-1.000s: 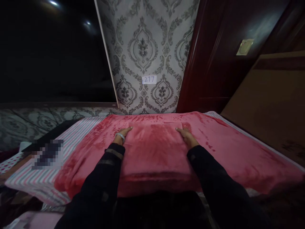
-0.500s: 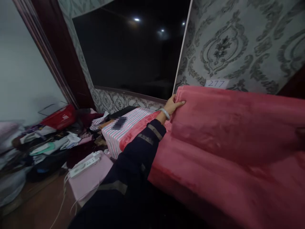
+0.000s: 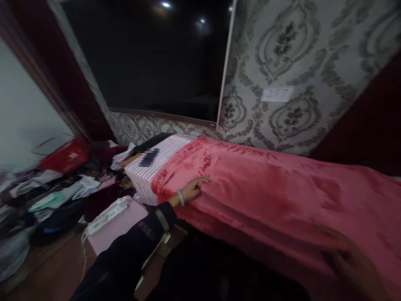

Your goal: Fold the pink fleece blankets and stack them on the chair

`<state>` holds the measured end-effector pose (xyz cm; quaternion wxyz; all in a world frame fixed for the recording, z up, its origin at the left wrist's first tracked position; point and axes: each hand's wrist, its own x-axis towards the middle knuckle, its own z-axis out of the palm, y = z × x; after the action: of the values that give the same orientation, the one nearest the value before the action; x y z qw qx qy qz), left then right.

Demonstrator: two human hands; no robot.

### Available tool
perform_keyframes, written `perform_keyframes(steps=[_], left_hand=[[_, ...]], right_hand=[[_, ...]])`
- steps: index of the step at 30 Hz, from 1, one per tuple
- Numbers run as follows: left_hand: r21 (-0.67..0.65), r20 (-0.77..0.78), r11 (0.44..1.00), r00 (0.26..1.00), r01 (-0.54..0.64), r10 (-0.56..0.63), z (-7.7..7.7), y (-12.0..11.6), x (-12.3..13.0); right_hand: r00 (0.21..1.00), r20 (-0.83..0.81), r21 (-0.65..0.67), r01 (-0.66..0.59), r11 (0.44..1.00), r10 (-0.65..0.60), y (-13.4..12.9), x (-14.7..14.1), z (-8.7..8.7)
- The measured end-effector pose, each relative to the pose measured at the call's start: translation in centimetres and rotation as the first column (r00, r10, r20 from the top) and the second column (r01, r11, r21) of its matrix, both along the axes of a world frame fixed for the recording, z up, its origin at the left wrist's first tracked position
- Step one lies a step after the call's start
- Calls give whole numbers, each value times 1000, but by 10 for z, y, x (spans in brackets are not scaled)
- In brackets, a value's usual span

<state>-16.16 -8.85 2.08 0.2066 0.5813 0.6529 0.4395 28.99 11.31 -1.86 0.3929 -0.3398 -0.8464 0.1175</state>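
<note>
A plush red blanket [image 3: 250, 175] lies along a cloth-covered bench [image 3: 140, 184] beneath a wall-mounted screen [image 3: 156, 67], its front draped over the near edge. The person's left hand [image 3: 191, 190] appears to grip a fold of it above that edge, toward the left end, thumb on top and fingers largely hidden by the pile. The right hand [image 3: 357, 259] sits low at the near edge, farther right, too blurred to tell whether it is gripping.

The likeliest trouble is an uneven pull. With only the left grip plain to see, the layers could skew, leaving one side longer than the other. Thick, soft pile may also let the upper layer slip over the one beneath, bunching into creases along the front. Too much cloth hanging over the near edge could drag the rest down by its own weight.

At the bench's left end, the striped cloth [image 3: 175, 146] shows bare of the blanket; a tug there could rumple it and shift the dark object [image 3: 149, 158], obscured by blurring, that rests near that end. Just off the front left corner, a power strip [image 3: 108, 217] sits atop a pink box [image 3: 131, 215], where a sweeping sleeve [image 3: 138, 234] might knock it.
</note>
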Motion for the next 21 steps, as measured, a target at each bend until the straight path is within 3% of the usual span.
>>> perform_keyframes(steps=[3,5,7,10,13,17,21], left_hand=[[-125,-117,984,987,-126,111,26,2,-7],[-70,-278,983,950,-171,145,40,16,0],[-19,-461,991,881,-130,106,47,34,21],[-96,-678,993,734,-63,-19,41,53,61],[-221,-760,961,647,-165,-64,23,63,79],[-262,-780,937,622,-230,-66,6,65,72],[-275,-776,938,625,-211,-87,5,65,65]], right_hand=[[979,15,-159,202,966,-202,-16,22,13],[964,51,-168,265,949,-260,-20,13,29],[965,121,-127,249,960,-234,-20,-11,42],[904,390,-66,216,974,-174,-24,-54,41],[793,576,-29,262,965,-198,-31,-75,25],[763,600,34,277,960,-241,-37,-73,6],[788,550,81,280,957,-277,-37,-69,-2]])
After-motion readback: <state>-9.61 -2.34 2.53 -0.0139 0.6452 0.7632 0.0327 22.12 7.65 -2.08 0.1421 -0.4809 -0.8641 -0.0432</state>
